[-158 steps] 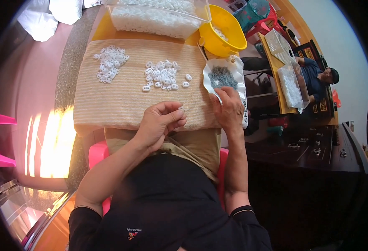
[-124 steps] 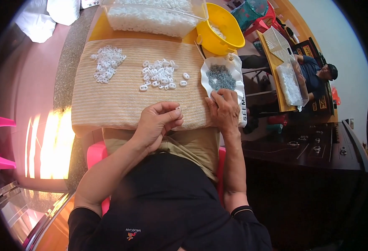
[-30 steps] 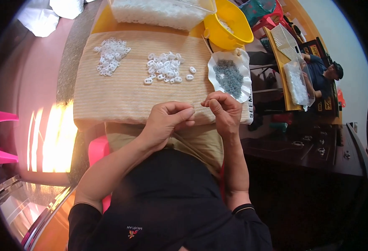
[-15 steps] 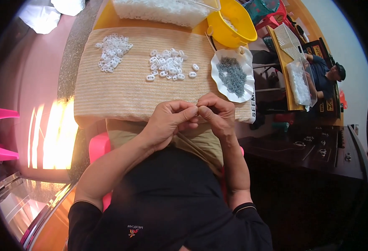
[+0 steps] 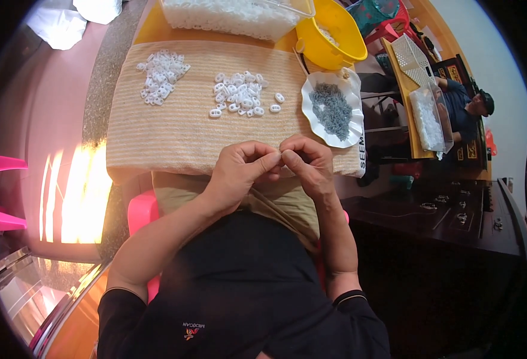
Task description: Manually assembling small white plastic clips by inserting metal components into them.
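My left hand (image 5: 239, 173) and my right hand (image 5: 311, 164) meet fingertip to fingertip over the near edge of the cloth-covered table (image 5: 167, 140). Both are closed in a pinch; whatever lies between the fingers is too small and too covered to name. Beyond them is a loose pile of small white oval plastic pieces with holes (image 5: 239, 91), with a few lying apart on its right side. A second pile of white plastic pieces (image 5: 163, 75) is farther left. Right of the piles, a white wavy-rimmed dish (image 5: 355, 130) holds many small grey metal-looking parts (image 5: 332, 110).
At the far edge stand a clear bin of white pieces (image 5: 233, 21) and a yellow basin (image 5: 341, 57). A pink stool (image 5: 0, 191) is at left. On the right, a person (image 5: 461, 105) sits by another bin (image 5: 428, 119); dark wooden furniture (image 5: 431, 209) is nearer.
Both hands have stayed pinched together, with only a slight shift of the fingers and the right hand a little to the left. The piles and the dish look the same.
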`<state>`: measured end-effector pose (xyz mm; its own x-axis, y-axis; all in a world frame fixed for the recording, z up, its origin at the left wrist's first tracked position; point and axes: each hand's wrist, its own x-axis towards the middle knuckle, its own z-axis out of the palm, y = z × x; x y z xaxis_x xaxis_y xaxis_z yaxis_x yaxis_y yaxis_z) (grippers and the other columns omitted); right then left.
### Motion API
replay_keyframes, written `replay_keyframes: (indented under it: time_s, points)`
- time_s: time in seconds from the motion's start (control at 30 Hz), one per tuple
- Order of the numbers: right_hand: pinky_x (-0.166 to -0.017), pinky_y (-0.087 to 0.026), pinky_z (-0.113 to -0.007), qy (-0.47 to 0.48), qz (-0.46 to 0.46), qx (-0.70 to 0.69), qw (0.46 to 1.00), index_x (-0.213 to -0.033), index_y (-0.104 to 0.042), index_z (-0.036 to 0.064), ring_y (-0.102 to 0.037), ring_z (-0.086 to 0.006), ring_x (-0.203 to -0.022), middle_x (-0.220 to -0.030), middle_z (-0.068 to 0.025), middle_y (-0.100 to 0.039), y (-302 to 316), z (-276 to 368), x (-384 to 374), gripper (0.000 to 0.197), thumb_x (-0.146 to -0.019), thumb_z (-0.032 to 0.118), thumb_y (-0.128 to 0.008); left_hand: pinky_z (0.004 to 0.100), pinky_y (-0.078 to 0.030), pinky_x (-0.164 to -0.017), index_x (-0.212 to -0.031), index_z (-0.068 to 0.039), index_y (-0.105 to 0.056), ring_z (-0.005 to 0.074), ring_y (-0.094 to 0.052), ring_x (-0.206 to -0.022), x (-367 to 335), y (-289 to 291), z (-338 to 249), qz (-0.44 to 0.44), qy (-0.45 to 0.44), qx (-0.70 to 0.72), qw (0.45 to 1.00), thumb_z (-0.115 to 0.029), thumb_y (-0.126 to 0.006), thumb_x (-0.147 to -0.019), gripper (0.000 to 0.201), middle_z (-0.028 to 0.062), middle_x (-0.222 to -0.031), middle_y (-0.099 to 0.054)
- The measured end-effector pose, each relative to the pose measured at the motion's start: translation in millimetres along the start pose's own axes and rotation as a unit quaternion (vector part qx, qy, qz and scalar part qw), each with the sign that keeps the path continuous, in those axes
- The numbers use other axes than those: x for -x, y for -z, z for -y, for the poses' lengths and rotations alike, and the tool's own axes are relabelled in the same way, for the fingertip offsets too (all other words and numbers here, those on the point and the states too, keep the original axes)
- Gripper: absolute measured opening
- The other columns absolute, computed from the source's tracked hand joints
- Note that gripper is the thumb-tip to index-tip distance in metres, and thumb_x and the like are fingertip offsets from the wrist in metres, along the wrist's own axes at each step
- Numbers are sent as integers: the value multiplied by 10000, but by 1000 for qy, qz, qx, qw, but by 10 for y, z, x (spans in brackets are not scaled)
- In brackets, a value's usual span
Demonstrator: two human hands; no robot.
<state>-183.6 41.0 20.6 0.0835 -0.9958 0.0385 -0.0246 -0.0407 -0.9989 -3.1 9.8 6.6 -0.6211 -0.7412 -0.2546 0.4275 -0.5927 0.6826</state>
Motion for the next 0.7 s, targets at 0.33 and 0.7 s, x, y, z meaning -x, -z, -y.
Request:
replay_keyframes:
  time_s: [0.33, 0.7]
  points:
    - [-705, -533, -235, -86, 15, -54, 995, -914, -615, -30, -610, -90, -769, -852, -46, -635, 47, 14, 6, 129, -907, 98, -627, 187, -488, -635, -972, -1, -637, 50, -595, -742, -3, 3, 27, -10, -98, -165, 981, -114, -646, -896, 138, 23, -837, -656]
    - [-713, -511, -223, -7, 23, 26, 999, -971, -599, -25, -607, -85, -791, -887, -35, -610, 32, -8, 18, 112, -899, 55, -626, 199, -511, -649, -974, 10, -635, 63, -608, -731, -25, 22, 29, -17, -81, -122, 989, -136, -632, -910, 159, 27, -826, -653]
